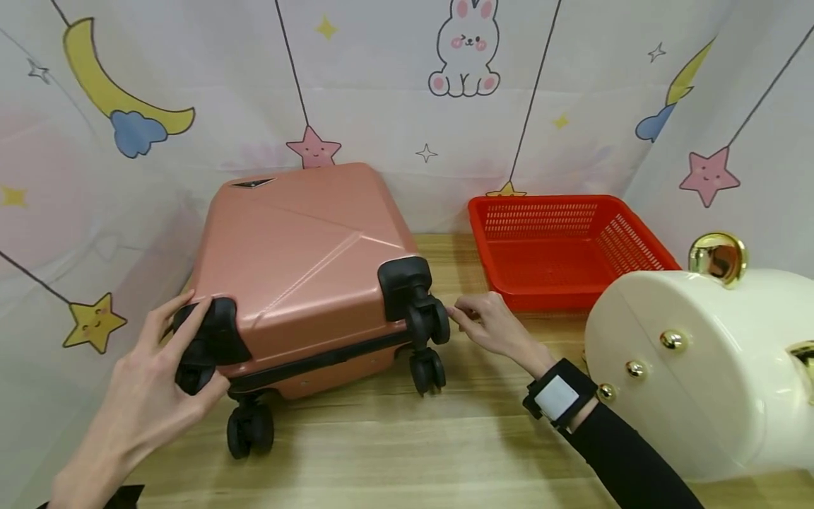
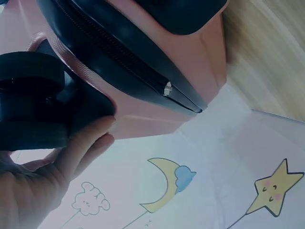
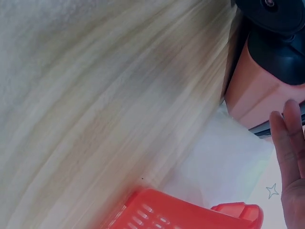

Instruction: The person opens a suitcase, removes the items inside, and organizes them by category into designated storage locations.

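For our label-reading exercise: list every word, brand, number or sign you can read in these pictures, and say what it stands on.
No readable text anywhere.
Suitcase: a small dark badge near its far corner, too small to read.
Backdrop: only drawings of moons, stars, clouds and a rabbit, no words.
Red basket and white case: no lettering visible.
Wrist strap: a blank white patch.

We see a smooth hard-shell suitcase [image 1: 299, 261], matt black plastic wheels [image 1: 427, 371], a perforated plastic basket [image 1: 559, 247], and a wood-grain table [image 1: 445, 438].

sleeve [image 1: 626, 459]: black | wrist strap [image 1: 559, 393]: black, white-faced
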Demonstrator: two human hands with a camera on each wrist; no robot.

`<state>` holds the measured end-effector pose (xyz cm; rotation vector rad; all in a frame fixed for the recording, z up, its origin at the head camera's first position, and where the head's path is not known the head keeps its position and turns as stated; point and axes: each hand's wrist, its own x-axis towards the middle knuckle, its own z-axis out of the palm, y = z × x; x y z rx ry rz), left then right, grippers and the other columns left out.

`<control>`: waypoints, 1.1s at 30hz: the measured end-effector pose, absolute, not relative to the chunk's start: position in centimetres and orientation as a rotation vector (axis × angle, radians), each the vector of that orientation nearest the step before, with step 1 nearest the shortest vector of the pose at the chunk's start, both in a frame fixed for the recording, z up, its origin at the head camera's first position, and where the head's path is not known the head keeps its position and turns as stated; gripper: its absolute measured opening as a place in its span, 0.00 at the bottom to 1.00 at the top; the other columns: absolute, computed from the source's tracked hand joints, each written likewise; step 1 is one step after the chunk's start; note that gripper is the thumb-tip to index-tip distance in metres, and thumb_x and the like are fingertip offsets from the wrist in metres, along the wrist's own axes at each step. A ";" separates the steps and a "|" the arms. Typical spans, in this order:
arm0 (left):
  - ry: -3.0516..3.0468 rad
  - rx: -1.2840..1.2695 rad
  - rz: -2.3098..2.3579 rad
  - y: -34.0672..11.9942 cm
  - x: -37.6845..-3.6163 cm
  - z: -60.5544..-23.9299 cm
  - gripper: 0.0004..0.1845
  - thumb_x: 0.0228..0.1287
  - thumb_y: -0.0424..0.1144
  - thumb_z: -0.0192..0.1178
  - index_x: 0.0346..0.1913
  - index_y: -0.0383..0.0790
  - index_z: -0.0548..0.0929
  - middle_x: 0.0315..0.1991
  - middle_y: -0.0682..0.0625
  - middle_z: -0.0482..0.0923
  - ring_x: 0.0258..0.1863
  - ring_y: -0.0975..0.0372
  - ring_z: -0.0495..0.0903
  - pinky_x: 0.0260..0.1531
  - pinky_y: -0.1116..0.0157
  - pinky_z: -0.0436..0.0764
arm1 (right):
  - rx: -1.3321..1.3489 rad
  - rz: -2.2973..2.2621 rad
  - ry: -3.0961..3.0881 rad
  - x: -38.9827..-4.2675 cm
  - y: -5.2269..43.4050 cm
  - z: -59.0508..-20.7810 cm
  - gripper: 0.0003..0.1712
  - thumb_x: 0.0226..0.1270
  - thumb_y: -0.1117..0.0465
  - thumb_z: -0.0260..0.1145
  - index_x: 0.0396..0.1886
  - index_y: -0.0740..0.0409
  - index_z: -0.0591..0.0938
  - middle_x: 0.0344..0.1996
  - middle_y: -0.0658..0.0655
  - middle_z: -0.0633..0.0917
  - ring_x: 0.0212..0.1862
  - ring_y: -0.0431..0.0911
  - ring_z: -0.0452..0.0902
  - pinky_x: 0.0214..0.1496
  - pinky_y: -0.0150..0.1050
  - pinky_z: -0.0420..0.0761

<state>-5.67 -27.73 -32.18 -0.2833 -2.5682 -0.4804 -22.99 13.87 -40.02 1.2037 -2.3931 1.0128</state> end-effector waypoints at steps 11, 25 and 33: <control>-2.483 -0.382 -0.478 -30.0 -5.8 -32.8 0.54 0.29 0.34 0.73 0.73 0.46 0.71 0.70 0.38 0.67 0.54 0.49 0.78 0.34 0.75 0.67 | 1.183 0.977 -2.468 -23.5 12.8 -39.5 0.18 0.71 0.64 0.65 0.18 0.54 0.78 0.12 0.47 0.77 0.18 0.33 0.65 0.21 0.27 0.66; -2.386 -0.642 -0.721 -31.9 -7.6 -32.5 0.47 0.28 0.24 0.70 0.66 0.34 0.77 0.70 0.37 0.69 0.66 0.79 0.66 0.48 0.87 0.67 | 1.277 1.099 -2.425 -23.6 14.4 -39.9 0.15 0.68 0.68 0.66 0.21 0.54 0.79 0.16 0.53 0.81 0.21 0.34 0.74 0.30 0.30 0.81; -2.290 -0.764 -0.961 -32.9 -10.1 -33.0 0.45 0.27 0.17 0.67 0.62 0.25 0.78 0.69 0.35 0.71 0.69 0.68 0.71 0.44 0.86 0.71 | 1.462 1.176 -2.515 -22.6 15.0 -39.7 0.08 0.69 0.70 0.64 0.30 0.57 0.83 0.19 0.52 0.81 0.25 0.33 0.73 0.34 0.32 0.84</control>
